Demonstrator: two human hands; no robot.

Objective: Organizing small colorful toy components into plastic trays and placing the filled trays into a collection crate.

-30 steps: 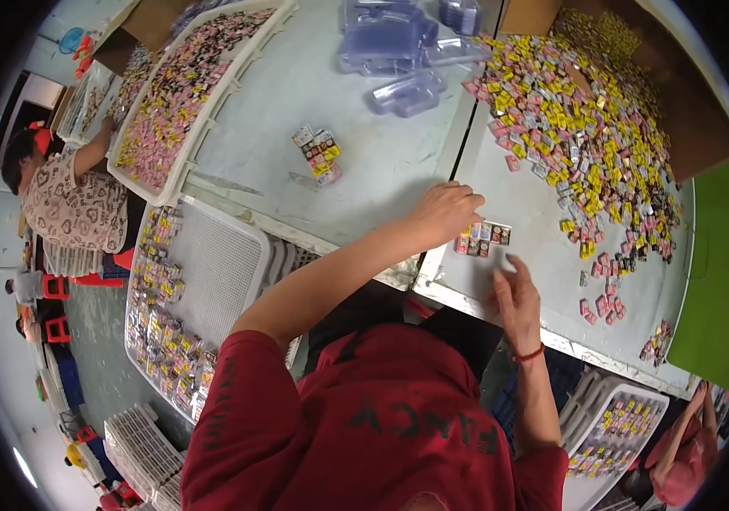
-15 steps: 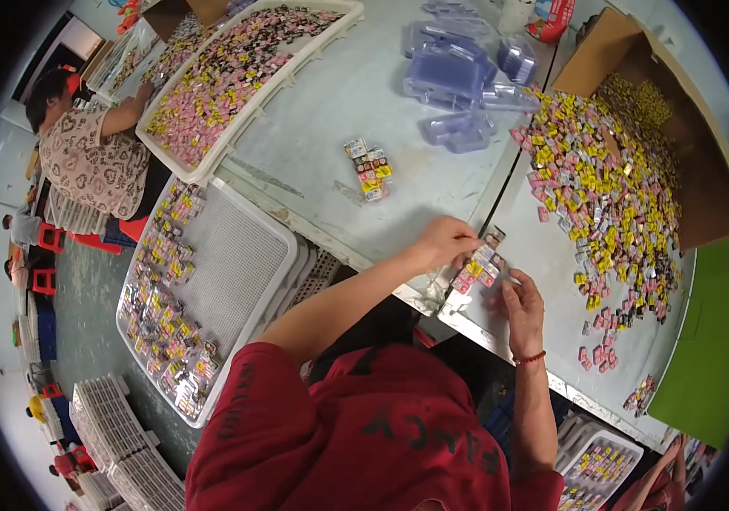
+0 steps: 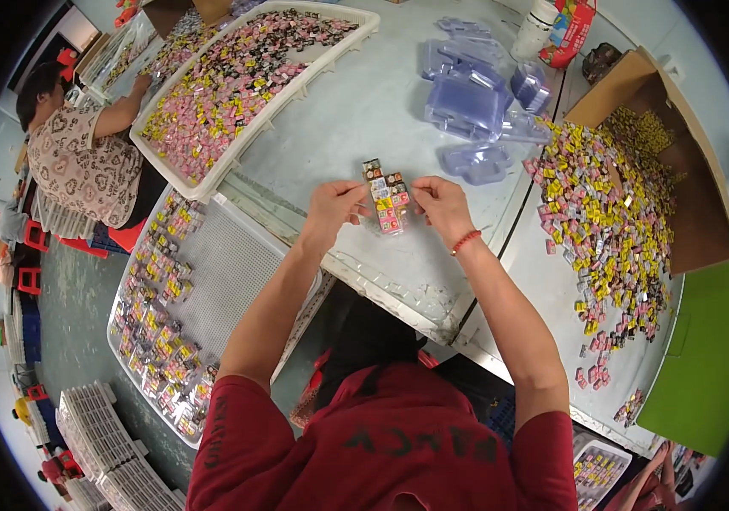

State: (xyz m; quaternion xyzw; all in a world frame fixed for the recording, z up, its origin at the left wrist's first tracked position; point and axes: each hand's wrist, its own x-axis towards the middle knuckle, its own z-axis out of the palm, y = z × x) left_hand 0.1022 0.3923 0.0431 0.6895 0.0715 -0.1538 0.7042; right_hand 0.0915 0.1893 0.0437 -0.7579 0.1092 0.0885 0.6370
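Cluster (image 3: 390,203) of small pink, yellow & dark blocks is framed btwn both hands, near front edge of bench (image 3: 296,170); whether it's lifted or rested on the surface can't be told. L hand (image 3: 333,210): fingers half curled, thumb & index tips brought close together at cluster's L side. R hand (image 3: 443,207): likewise pinched, tips just beside R side; firm grip can't be confirmed for either. Bracelet (image 3: 466,241) worn on R wrist. Clear packs (image 3: 471,102) stacked farther back. Loose pile (image 3: 607,221) spread at R, by open carton (image 3: 709,183).
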